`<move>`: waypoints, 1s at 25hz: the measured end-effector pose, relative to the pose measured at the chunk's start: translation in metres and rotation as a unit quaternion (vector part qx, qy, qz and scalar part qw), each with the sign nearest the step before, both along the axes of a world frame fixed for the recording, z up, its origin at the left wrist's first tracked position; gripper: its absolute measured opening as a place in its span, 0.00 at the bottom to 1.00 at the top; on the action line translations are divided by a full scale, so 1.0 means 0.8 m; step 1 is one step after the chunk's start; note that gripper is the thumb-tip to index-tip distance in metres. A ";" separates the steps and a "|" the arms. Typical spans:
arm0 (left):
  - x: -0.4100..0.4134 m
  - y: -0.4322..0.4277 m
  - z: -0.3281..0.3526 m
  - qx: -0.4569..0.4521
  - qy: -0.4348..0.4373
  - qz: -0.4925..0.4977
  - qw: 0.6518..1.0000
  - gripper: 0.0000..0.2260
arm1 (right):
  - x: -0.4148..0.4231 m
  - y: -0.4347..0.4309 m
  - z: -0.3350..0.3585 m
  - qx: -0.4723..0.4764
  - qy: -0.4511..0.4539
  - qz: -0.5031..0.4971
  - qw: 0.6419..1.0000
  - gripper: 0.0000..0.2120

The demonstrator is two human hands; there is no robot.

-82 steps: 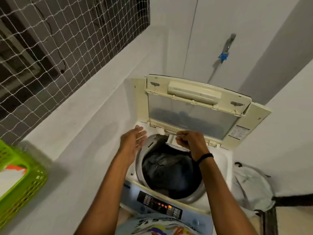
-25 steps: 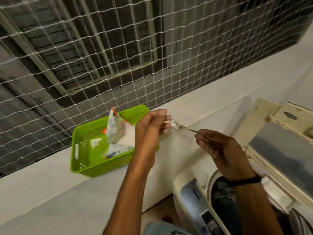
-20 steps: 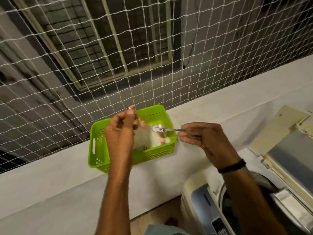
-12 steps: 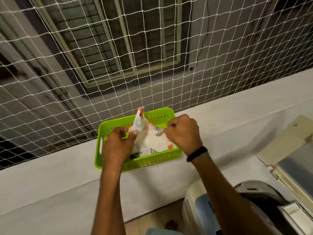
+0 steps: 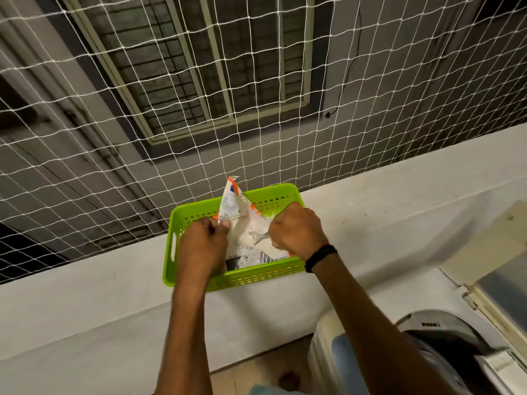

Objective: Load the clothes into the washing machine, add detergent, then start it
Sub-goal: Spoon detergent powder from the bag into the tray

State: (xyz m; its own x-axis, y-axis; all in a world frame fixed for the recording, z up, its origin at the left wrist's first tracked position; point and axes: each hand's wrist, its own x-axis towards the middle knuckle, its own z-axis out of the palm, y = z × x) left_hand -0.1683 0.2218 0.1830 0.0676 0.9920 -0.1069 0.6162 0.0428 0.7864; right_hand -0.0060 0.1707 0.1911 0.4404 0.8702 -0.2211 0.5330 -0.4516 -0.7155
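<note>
Detergent pouch: white plastic bag with orange edging and small blue print. The top is open, and one corner stands in a peak above both hands. White powder fills the lower part, directly between the hands. The pouch stands inside the green basket.

Left hand: fingers curled, thumb and fingertips pinching the left edge of the pouch just below the peak.

Right hand: closed in a fist round the handle of a metal spoon. The spoon bowl projects to the left of the knuckles, inside the pouch mouth, against the powder. A black wristband sits on the right wrist.

Green basket: rectangular perforated plastic, with a handle slot in the end left of the left hand. It holds the pouch; a dark printed panel of packaging shows at the bottom, below the hands. The basket rests on a white ledge, with white netting beyond the hands.

Washing machine: below and right of the right forearm, lid raised, drum rim partly in view. The drum contents cannot be determined.
</note>
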 end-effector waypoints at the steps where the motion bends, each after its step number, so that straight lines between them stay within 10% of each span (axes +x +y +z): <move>1: -0.002 0.002 -0.002 0.000 -0.013 -0.006 1.000 0.15 | 0.001 0.003 -0.004 -0.004 0.024 0.004 1.000 0.21; 6: -0.007 0.005 -0.010 0.004 -0.031 -0.015 0.999 0.16 | -0.002 0.015 -0.015 -0.022 0.162 -0.001 0.987 0.13; 25: 0.006 0.004 0.001 0.021 -0.023 0.008 0.999 0.19 | 0.018 -0.023 -0.002 0.131 0.086 -0.095 0.983 0.11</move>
